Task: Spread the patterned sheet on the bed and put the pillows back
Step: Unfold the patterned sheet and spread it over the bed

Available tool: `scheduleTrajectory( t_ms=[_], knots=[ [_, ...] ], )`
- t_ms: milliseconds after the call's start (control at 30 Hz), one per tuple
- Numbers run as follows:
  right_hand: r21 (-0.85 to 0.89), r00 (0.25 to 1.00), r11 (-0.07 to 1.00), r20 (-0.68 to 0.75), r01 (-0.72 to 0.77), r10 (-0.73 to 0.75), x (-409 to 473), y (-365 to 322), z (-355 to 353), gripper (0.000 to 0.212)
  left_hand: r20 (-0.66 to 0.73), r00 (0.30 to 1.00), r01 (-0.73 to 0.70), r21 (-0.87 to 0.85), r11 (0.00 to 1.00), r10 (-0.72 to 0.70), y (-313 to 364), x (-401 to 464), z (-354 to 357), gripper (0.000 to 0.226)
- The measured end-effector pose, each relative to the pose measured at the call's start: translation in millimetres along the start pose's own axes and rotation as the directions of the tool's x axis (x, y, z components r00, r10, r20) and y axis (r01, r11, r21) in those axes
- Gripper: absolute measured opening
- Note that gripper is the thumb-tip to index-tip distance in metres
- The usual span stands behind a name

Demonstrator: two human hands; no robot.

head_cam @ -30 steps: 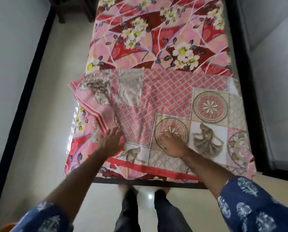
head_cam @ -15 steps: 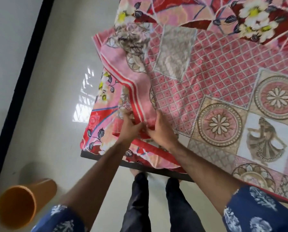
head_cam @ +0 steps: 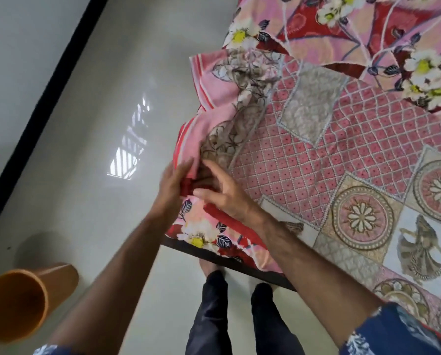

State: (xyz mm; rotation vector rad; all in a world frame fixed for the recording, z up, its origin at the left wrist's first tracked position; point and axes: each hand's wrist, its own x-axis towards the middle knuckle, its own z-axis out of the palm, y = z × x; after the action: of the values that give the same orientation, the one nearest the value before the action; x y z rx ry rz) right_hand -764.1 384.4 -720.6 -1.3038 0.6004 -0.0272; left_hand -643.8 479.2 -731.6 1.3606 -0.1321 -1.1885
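The patterned sheet [head_cam: 324, 160], pink lattice with medallions and dancer panels, lies folded over the near end of the bed, on top of a red and pink floral cover [head_cam: 362, 29]. Its left edge is bunched at the bed's near left corner. My left hand [head_cam: 174, 188] grips that red-bordered bunched edge from the outside. My right hand [head_cam: 222, 193] meets it from the bed side, fingers curled on the same fold. No pillows are in view.
The dark bed frame [head_cam: 229, 263] edges the corner just above my feet. An orange plastic bin [head_cam: 22, 301] lies on the glossy floor at lower left. A black skirting strip [head_cam: 42, 93] runs along the wall at left.
Both hands left the flat sheet and came together at the near left corner, taking hold of its bunched edge. The camera swung left and down, bringing the orange bin into view.
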Motion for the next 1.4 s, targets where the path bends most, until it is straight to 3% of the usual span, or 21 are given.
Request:
scheduleTrajectory(
  t_ms=[67,167,267,333,367,433,500,567,667,767,900,933,1000,1067,1133,1167,1267,1400],
  knots=[
    [0.079,0.999,0.996,0.034,-0.029,0.026,17,-4,10,0.058,-0.179,0.979,-0.085,0.076,0.994,0.097,20,10,-40,0.027],
    [0.044,0.994,0.993,0.007,-0.107,0.107,30,1,15,0.033,-0.436,0.872,-0.144,0.207,0.968,0.223,49,29,-89,0.031],
    [-0.275,0.980,0.940,-0.071,-0.199,0.187,22,23,2,0.032,-0.683,0.690,-0.091,0.248,0.964,0.241,56,42,-123,0.029],
    [-0.433,0.973,0.874,-0.161,-0.218,0.163,4,46,-14,0.037,-0.753,0.590,-0.052,0.326,0.944,0.293,44,39,-138,0.037],
    [-0.503,0.972,0.837,-0.199,-0.214,0.129,-7,59,-24,0.038,-0.722,0.575,-0.030,0.452,0.891,0.385,34,35,-138,0.042],
    [-0.642,0.971,0.738,-0.224,-0.208,0.080,-33,84,-45,0.041,-0.518,0.684,-0.004,0.701,0.713,0.514,10,22,-121,0.040],
    [-0.735,0.967,0.635,-0.246,-0.236,0.075,-61,105,-63,0.042,-0.228,0.855,-0.063,0.846,0.529,0.466,-13,10,-87,0.031],
    [-0.805,0.959,0.533,-0.280,-0.261,0.047,-86,118,-77,0.043,0.092,0.949,-0.201,0.914,0.352,0.303,-41,2,-56,0.027],
    [-0.892,0.959,0.364,-0.284,-0.267,0.009,-114,130,-93,0.050,0.398,0.912,-0.404,0.913,0.057,0.095,-83,2,-22,0.038],
    [-0.951,0.963,0.190,-0.261,-0.244,-0.071,-128,133,-98,0.040,0.428,0.901,-0.414,0.898,-0.148,0.077,-94,5,-1,0.048],
    [-0.979,0.962,0.060,-0.202,-0.194,-0.183,-137,137,-96,0.028,0.532,0.843,-0.484,0.814,-0.321,0.080,-90,7,20,0.040],
    [-0.981,0.961,0.055,-0.194,-0.186,-0.197,-138,137,-97,0.027,0.568,0.820,-0.514,0.785,-0.346,0.068,-88,9,24,0.035],
    [-0.972,0.960,0.154,-0.207,-0.179,-0.188,-143,138,-103,0.026,0.630,0.776,-0.581,0.737,-0.346,0.038,-83,12,28,0.029],
    [-0.912,0.966,0.378,-0.223,-0.159,-0.132,-149,139,-115,0.030,0.635,0.773,-0.606,0.741,-0.289,0.008,-74,17,30,0.026],
    [-0.787,0.965,0.593,-0.256,-0.171,-0.062,-162,139,-133,0.026,0.573,0.820,-0.560,0.800,-0.214,-0.006,-65,21,36,0.022],
    [-0.737,0.960,0.649,-0.278,-0.189,-0.037,-170,138,-141,0.023,0.530,0.848,-0.526,0.832,-0.176,-0.025,-62,23,40,0.020],
    [-0.663,0.951,0.716,-0.309,-0.219,0.005,-190,140,-159,0.017,0.417,0.905,-0.424,0.900,-0.105,-0.084,-60,31,48,0.020],
    [-0.629,0.951,0.754,-0.308,-0.187,-0.022,-200,150,-165,0.016,0.325,0.937,-0.343,0.926,-0.156,-0.128,-59,37,58,0.022]
  ],
)
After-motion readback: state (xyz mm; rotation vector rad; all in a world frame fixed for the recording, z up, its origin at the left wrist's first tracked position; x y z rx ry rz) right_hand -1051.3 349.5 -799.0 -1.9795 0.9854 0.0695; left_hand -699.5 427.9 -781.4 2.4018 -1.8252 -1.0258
